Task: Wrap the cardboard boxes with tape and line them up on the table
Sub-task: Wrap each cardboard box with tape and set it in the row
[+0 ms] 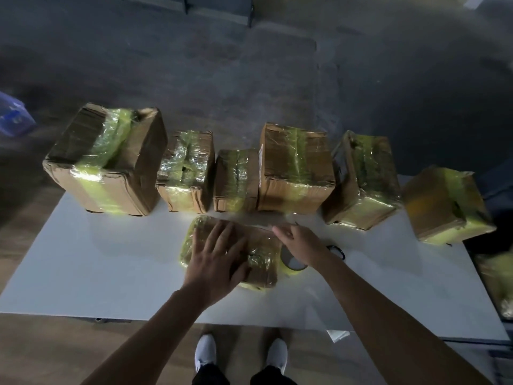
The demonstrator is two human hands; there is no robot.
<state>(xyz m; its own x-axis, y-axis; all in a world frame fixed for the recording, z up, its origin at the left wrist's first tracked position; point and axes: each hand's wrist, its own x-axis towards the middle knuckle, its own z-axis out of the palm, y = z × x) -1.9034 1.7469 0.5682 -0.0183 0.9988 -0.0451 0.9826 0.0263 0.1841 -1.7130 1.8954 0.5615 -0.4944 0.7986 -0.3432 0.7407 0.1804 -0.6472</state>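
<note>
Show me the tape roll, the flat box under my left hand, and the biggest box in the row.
tape roll (288,270): head view, its yellow near edge.
flat box (263,254): head view, uncovered right part of its top.
biggest box (105,162): head view, tape band on its top.

The person has bare arms (155,323), two white shoes (205,354) and dark trousers (273,377) that come down to the shoes.

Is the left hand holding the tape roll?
No, the left hand lies flat on the near box; the tape roll sits on the table beside it.
</note>
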